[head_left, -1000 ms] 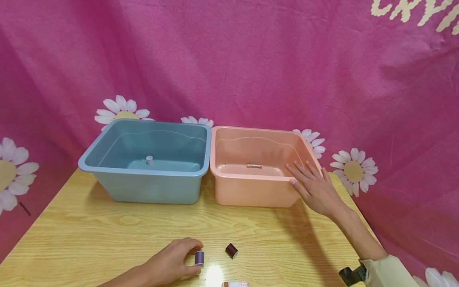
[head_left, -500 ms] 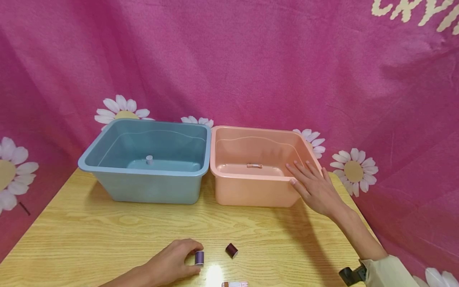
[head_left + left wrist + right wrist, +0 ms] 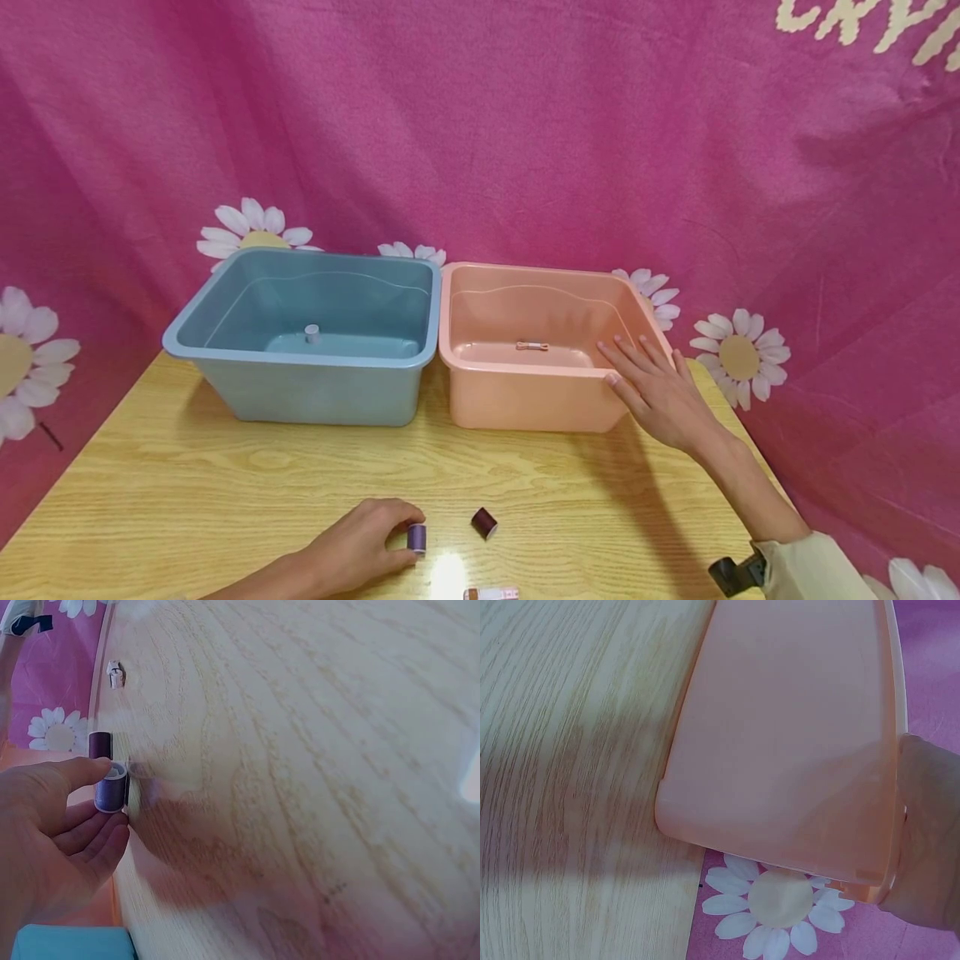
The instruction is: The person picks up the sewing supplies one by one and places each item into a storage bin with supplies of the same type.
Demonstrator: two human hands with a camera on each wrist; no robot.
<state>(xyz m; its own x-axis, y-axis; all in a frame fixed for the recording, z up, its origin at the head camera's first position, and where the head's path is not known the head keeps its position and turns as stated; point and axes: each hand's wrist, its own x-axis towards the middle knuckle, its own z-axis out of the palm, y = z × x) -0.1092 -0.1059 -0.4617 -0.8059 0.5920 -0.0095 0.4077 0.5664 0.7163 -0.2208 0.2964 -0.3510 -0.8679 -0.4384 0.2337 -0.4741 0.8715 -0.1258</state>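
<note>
My left hand (image 3: 358, 543) is at the front of the wooden table, with a small purple spool of thread (image 3: 417, 538) pinched between thumb and fingertips. In the left wrist view the same purple spool (image 3: 111, 790) has its white end by the thumb. A dark maroon spool of thread (image 3: 484, 523) lies on its side just to the right. My right hand (image 3: 660, 400) rests with spread fingers on the front right corner of the pink bin (image 3: 536, 400); in the right wrist view it touches the bin's rim.
Left of the pink bin stands a blue bin (image 3: 322, 392) with a whitish spool (image 3: 312, 334) inside. A small banded bundle (image 3: 532, 346) lies in the pink bin. A pink-and-white item (image 3: 491, 594) is partly cut off at the bottom edge. A magenta curtain (image 3: 480, 125) hangs behind.
My left thumb has moved slightly in against the purple spool, which stays in place. My right hand, the bins and the maroon spool have not visibly moved.
</note>
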